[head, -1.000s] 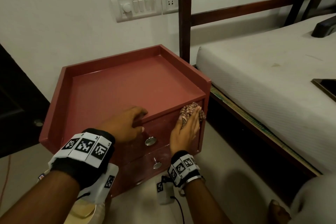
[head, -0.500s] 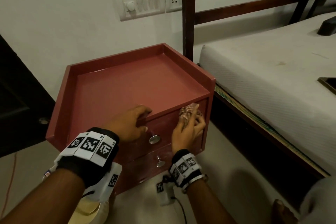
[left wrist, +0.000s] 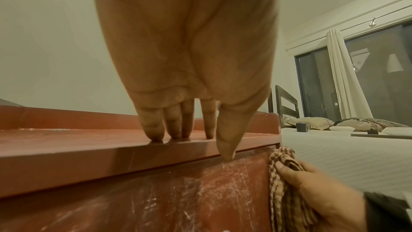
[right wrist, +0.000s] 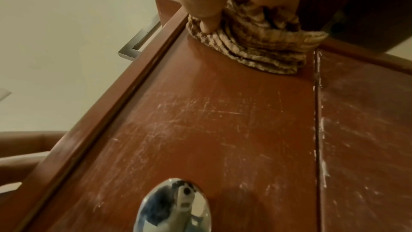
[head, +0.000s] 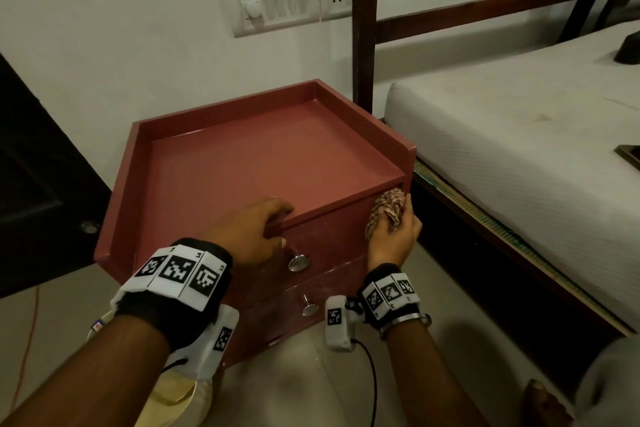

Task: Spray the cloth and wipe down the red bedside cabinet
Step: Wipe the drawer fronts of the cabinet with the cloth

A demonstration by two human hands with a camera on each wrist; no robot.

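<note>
The red bedside cabinet [head: 259,163] stands between a dark door and the bed. My left hand [head: 277,225] grips the front edge of its top, fingers [left wrist: 156,130] on the surface and thumb under the lip. My right hand [head: 394,222] holds a bunched brown-patterned cloth [head: 389,204] against the upper right corner of the top drawer front [right wrist: 211,121]. The left wrist view shows the cloth [left wrist: 287,158] hanging from the right hand [left wrist: 312,191] beside the scratched red front. In the right wrist view the cloth [right wrist: 252,47] is pressed flat to the drawer.
Two round metal knobs [head: 298,262] [head: 309,308] stick out of the drawer fronts. A white mattress [head: 519,149] and dark bed post [head: 363,28] stand close on the right. A switch panel [head: 277,7] is on the wall. A pale yellowish object [head: 173,395] sits on the floor under my left wrist.
My right hand went from a flat palm on the cloth to fingers curled round it, and shifted slightly right toward the drawer's corner. The left hand stays on the top's edge.
</note>
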